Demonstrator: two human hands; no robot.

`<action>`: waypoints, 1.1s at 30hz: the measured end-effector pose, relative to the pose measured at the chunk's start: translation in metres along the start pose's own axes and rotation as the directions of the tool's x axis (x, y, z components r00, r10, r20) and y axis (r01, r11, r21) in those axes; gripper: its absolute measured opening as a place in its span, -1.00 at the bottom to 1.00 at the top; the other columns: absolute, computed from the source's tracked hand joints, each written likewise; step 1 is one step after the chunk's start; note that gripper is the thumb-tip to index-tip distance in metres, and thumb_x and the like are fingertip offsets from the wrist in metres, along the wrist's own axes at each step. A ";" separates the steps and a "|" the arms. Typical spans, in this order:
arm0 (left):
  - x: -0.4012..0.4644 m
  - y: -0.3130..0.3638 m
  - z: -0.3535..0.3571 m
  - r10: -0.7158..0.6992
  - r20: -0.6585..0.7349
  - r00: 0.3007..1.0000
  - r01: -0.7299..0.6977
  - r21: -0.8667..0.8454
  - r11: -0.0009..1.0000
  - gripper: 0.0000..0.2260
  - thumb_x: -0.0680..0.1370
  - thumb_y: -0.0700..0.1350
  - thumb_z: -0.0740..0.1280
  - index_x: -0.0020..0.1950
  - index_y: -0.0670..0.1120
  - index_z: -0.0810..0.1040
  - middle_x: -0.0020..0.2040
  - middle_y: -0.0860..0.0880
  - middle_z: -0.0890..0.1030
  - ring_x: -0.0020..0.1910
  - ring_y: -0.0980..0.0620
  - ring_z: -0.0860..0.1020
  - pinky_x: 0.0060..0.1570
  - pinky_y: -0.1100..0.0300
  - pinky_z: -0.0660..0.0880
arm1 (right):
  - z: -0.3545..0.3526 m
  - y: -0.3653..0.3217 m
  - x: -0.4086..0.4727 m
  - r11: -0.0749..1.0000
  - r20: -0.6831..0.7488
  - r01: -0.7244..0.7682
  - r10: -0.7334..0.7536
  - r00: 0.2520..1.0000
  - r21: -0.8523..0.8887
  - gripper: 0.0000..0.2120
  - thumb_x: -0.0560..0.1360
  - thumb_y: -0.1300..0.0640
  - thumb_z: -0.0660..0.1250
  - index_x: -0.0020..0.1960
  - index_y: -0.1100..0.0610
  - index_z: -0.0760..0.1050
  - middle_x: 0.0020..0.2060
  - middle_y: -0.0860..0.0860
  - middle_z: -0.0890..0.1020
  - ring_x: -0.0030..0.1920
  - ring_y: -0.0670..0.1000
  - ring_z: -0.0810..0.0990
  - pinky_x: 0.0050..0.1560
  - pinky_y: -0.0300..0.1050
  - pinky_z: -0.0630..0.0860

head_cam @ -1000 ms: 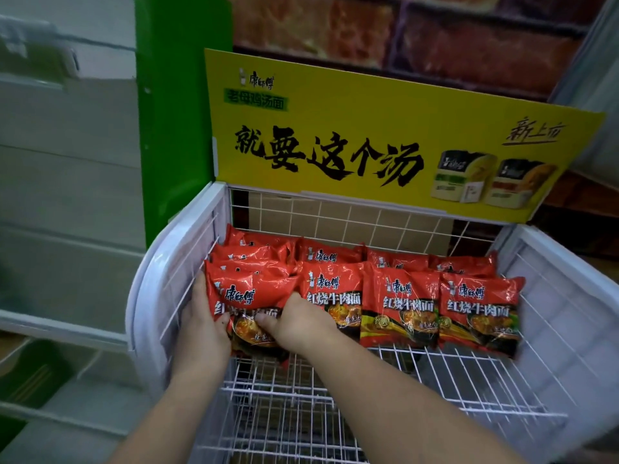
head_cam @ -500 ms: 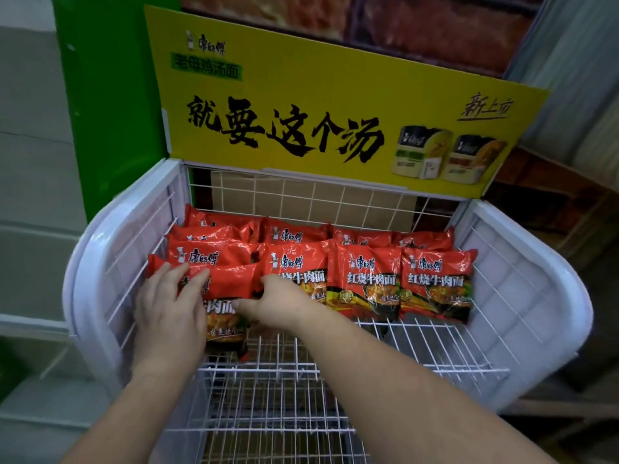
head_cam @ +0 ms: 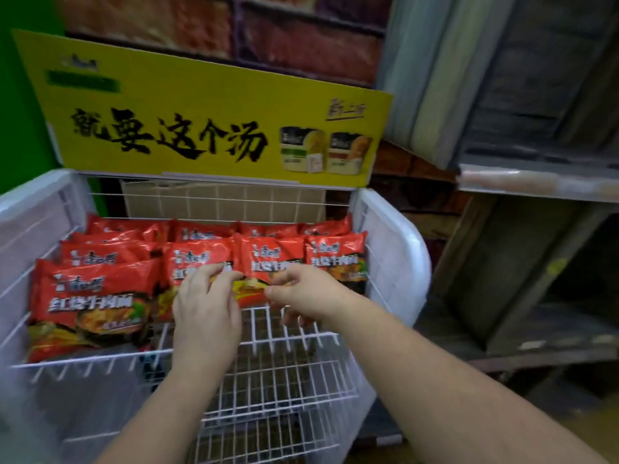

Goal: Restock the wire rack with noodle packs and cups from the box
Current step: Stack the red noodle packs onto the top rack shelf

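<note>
Red noodle packs lie in rows at the back of the white wire rack [head_cam: 288,339]. The largest in view, the front left pack [head_cam: 97,296], lies flat near the rack's left side. My left hand [head_cam: 207,309] rests with spread fingers on the lower part of the second pack [head_cam: 194,259]. Just to its right, my right hand [head_cam: 301,293] pinches the lower edge of the third pack [head_cam: 271,259] between thumb and fingers. A fourth pack [head_cam: 335,256] lies by the right wall. No box or cups are in view. The picture is blurred.
White plastic side panels [head_cam: 392,249] close the rack left and right. A yellow sign [head_cam: 201,128] stands across the back, with cardboard [head_cam: 221,202] behind the wire. Bare wire grid fills the rack's front half. Dark wooden shelving [head_cam: 536,182] stands to the right.
Both hands left the front left pack, which now lies flat, and moved right to the middle packs. The view has swung right and closer to the rack.
</note>
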State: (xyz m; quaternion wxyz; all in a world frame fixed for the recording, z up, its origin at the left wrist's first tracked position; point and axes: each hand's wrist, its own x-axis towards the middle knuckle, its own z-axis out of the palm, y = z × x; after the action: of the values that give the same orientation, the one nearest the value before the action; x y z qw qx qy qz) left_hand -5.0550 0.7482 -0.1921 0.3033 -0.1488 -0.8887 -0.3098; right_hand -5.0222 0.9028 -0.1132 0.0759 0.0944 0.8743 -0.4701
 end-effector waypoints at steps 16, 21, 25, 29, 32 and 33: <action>-0.176 0.264 0.108 0.005 0.595 0.804 0.110 -0.156 0.982 -0.79 0.64 0.09 0.14 0.27 0.17 0.38 -0.31 0.10 0.57 -0.44 0.16 0.49 -0.52 0.23 0.29 | -0.201 0.267 -0.169 0.943 0.101 -0.318 0.308 0.946 0.096 -0.80 0.61 0.01 0.27 0.15 0.09 0.50 -0.09 0.04 0.67 -0.37 -0.08 0.56 -0.44 -0.26 0.42; -0.211 0.273 0.165 -0.009 0.713 0.701 0.132 -0.116 0.984 -0.79 0.64 0.09 0.15 0.26 0.16 0.39 -0.28 0.09 0.61 -0.40 0.12 0.55 -0.48 0.16 0.40 | -0.197 0.335 -0.160 0.887 0.080 -0.434 0.427 0.901 0.156 -0.92 0.62 0.07 0.25 0.02 0.07 0.48 -0.10 0.09 0.62 -0.33 -0.02 0.56 -0.36 -0.20 0.45; -0.243 0.256 0.230 -0.010 0.794 0.608 0.115 -0.076 0.990 -0.81 0.64 0.06 0.15 0.23 0.10 0.41 -0.20 0.11 0.60 -0.34 0.11 0.53 -0.30 0.06 0.55 | -0.175 0.405 -0.132 0.851 0.087 -0.510 0.502 0.860 0.127 -0.90 0.62 0.08 0.24 0.07 0.09 0.47 -0.15 0.04 0.61 -0.29 -0.01 0.57 -0.31 -0.17 0.47; -0.275 0.224 0.294 -0.041 0.847 0.531 0.107 -0.018 0.994 -0.80 0.65 0.04 0.14 0.25 0.09 0.41 -0.09 0.09 0.63 -0.23 0.08 0.57 -0.24 0.10 0.54 | -0.139 0.475 -0.097 0.830 0.060 -0.547 0.544 0.837 0.106 -0.90 0.59 0.08 0.25 0.04 0.06 0.51 -0.12 0.02 0.64 -0.26 -0.03 0.59 -0.22 -0.14 0.53; -0.300 0.191 0.348 -0.106 0.892 0.440 0.157 0.040 0.987 -0.81 0.65 0.01 0.15 0.23 0.07 0.42 -0.05 0.05 0.63 -0.17 0.06 0.59 -0.18 0.12 0.53 | -0.103 0.527 -0.069 0.799 0.061 -0.591 0.588 0.807 0.112 -0.83 0.58 0.08 0.24 0.12 0.05 0.53 -0.03 0.02 0.66 -0.18 -0.04 0.62 -0.09 -0.10 0.58; -0.308 0.180 0.363 -0.146 0.901 0.409 0.198 0.068 0.978 -0.83 0.64 0.00 0.16 0.20 0.07 0.43 -0.05 0.05 0.63 -0.16 0.05 0.59 -0.15 0.12 0.54 | -0.091 0.544 -0.061 0.795 0.071 -0.598 0.594 0.801 0.098 -0.80 0.58 0.09 0.23 0.14 0.08 0.54 0.01 0.05 0.66 -0.14 -0.02 0.63 -0.04 -0.05 0.60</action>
State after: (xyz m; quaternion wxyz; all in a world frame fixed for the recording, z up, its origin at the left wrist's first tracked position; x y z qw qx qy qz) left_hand -4.8980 1.0945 -0.5304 -0.2553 -0.2065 -0.9153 -0.2332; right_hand -4.8381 1.2671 -0.4887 0.2304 0.3605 0.7699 -0.4735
